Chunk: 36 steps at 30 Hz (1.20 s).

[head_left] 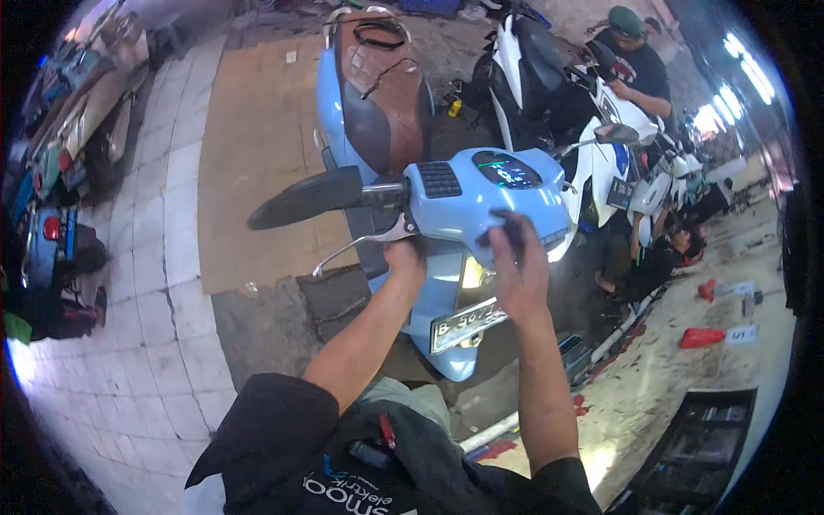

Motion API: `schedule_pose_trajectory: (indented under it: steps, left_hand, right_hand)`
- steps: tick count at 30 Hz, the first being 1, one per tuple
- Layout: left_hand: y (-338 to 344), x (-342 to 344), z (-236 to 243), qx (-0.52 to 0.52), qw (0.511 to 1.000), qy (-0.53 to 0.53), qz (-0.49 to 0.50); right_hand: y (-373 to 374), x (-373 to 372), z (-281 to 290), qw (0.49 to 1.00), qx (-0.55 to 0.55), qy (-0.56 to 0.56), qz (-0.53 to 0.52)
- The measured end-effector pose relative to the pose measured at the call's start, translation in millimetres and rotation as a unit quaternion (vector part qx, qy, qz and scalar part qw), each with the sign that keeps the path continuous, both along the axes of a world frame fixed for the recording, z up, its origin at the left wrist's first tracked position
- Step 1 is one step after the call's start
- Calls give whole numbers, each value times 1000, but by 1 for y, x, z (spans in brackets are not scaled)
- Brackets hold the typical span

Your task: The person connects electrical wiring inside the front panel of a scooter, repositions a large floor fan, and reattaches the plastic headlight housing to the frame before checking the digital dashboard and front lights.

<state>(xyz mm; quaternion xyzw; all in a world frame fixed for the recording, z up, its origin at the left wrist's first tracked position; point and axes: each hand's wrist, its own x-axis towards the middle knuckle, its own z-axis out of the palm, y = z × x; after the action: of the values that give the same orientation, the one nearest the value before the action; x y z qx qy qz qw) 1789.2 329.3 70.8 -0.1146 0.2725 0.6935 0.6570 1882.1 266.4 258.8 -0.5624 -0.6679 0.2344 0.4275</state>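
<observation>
A light blue scooter (468, 193) stands before me, its front cowl and lit display (508, 171) turned toward me. My left hand (406, 257) reaches under the handlebar, just below the silver brake lever (365, 243). Its fingers are hidden behind the cowl. My right hand (521, 266) is raised at the front of the cowl, fingers apart and partly bent, with nothing visible in them; whether they touch the panel I cannot tell. Below the lit headlight (475, 271) sits a number plate (468, 326), partly covered by my right hand. A black grip (309, 197) sticks out to the left.
On the brown scooter seat (378, 94) lie a black cable loop (379, 34) and a thin dark lead. A white scooter (592, 154) stands close on the right, with a person (635, 64) behind it. Flattened cardboard (257, 163) covers floor tiles at left. More scooters (77, 129) line the far left.
</observation>
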Motion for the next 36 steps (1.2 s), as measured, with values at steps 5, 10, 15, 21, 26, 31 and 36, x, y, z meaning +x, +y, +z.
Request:
schedule_pose_trajectory:
  steps: [5,10,15,21,26,31,36]
  left_hand:
    - [32,22,32,160,968,-192,0]
    - [49,8,17,276,895,-346,62]
    - [45,13,31,240,903,-348,77]
    - [37,17,36,68,962,-252,78]
    - [-14,44,4,98,994,-26,43]
    - [-34,44,39,239,967,82,-32]
    - [-21,50,82,71,984,165,-11]
  right_hand:
    - [70,-27,-17,934,276,-225,-28]
    - [104,-102,64,876,472,-70,70]
    - [128,-56,-40,811,492,-295,-117]
    - [123,-53,-47,942,303,-142,-10]
    - [101,-48,-59,965,236,-99,-62]
    - [63,-35,-45,986,123,104,33]
    - [38,4,-21,944,-36,298,134]
